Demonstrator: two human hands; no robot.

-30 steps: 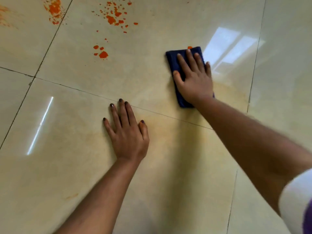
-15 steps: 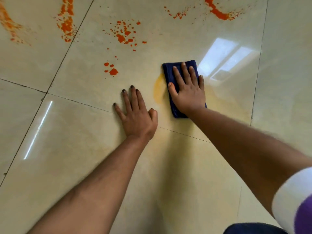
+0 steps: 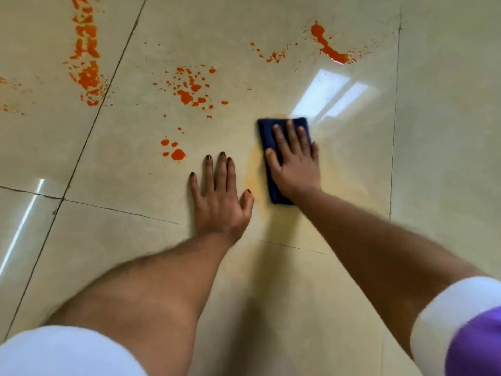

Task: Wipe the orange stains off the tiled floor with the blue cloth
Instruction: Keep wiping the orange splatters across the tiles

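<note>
A folded dark blue cloth (image 3: pixel 267 137) lies flat on the glossy cream tiled floor (image 3: pixel 339 280). My right hand (image 3: pixel 295 164) presses down on it with fingers spread. My left hand (image 3: pixel 221 196) rests flat on the tile just left of the cloth, holding nothing. A faint yellow smear (image 3: pixel 253 175) curves between the two hands. Small orange blobs (image 3: pixel 174 153) sit to the left of my left fingertips. A cluster of orange splatter (image 3: pixel 191 89) lies farther out. A long orange streak (image 3: pixel 86 63) runs at far left, another orange streak (image 3: pixel 326 48) at upper right.
Dark grout lines (image 3: pixel 89 137) cross the floor between large tiles. A bright window reflection (image 3: pixel 329 96) shines just beyond the cloth. My forearms and white sleeve cuffs (image 3: pixel 450 316) fill the lower part of the view.
The view has tilted forward, bringing more far stains into sight. My right hand slid the cloth back and forth, leaving a yellow smear. My left hand now rests closer to the cloth.
</note>
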